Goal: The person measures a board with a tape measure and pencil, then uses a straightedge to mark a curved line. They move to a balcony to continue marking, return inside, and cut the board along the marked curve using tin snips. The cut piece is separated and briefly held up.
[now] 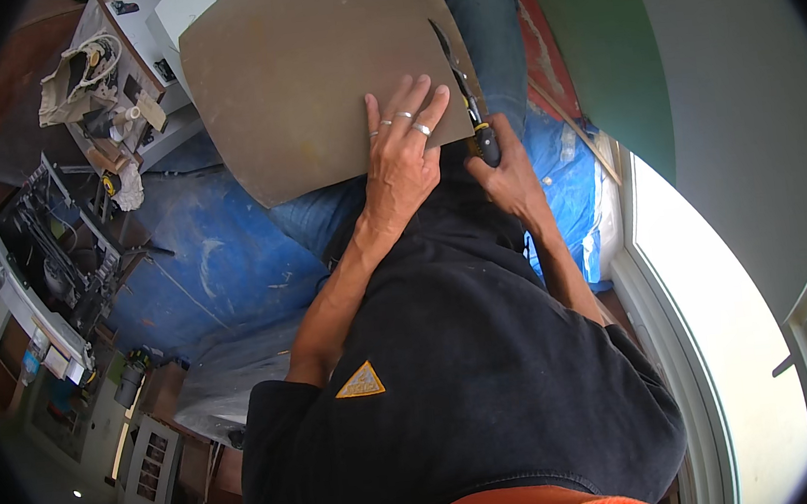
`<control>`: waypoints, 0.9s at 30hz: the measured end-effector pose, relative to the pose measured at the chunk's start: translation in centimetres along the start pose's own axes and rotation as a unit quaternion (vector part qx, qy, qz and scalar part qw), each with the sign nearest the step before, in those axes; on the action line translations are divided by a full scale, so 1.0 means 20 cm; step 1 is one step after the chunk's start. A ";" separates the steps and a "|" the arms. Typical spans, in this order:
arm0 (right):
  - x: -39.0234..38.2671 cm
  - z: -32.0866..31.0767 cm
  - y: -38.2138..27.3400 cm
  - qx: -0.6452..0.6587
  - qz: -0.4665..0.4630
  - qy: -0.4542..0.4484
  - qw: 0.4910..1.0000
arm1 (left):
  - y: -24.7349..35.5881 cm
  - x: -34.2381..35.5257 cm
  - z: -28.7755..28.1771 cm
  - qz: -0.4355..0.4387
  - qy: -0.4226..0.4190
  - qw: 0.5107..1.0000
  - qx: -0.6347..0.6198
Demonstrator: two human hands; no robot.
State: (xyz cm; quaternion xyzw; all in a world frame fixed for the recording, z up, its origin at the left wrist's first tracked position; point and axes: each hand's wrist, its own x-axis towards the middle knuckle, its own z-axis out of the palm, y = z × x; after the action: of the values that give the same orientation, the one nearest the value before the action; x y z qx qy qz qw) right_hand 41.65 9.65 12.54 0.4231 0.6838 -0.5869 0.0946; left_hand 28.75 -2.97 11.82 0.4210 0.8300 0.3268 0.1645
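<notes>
Head view: left hand (401, 160) presses flat on brown sheet (309, 76); right hand (510, 176) grasps black-and-yellow snips (483, 139) at sheet's right edge; cutting appears begun, most seemingly remaining

I'm standing in a room undergoing renovation: white-smeared blue plastic sheeting (217, 236) is lying underfoot, near a yellow-and-black tape measure (111, 184).

Left hand (401, 160) touches brown sheet (308, 72), right hand (513, 178) grips tool (487, 144)

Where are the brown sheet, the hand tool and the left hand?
Brown sheet (314, 78): head view, bare middle of its face.
Hand tool (488, 146): head view, black part of its handle.
Left hand (400, 155): head view, back of the hand.
</notes>
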 end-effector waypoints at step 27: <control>0.03 0.03 -0.02 0.027 -0.004 -0.001 1.000 | -0.02 -0.02 0.00 0.000 0.021 1.000 -0.016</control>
State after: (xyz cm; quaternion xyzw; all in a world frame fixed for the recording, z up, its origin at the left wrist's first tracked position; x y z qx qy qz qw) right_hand 40.76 9.32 12.32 0.4225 0.6694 -0.6056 0.0815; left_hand 28.72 -3.44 11.52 0.4116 0.8279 0.3486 0.1537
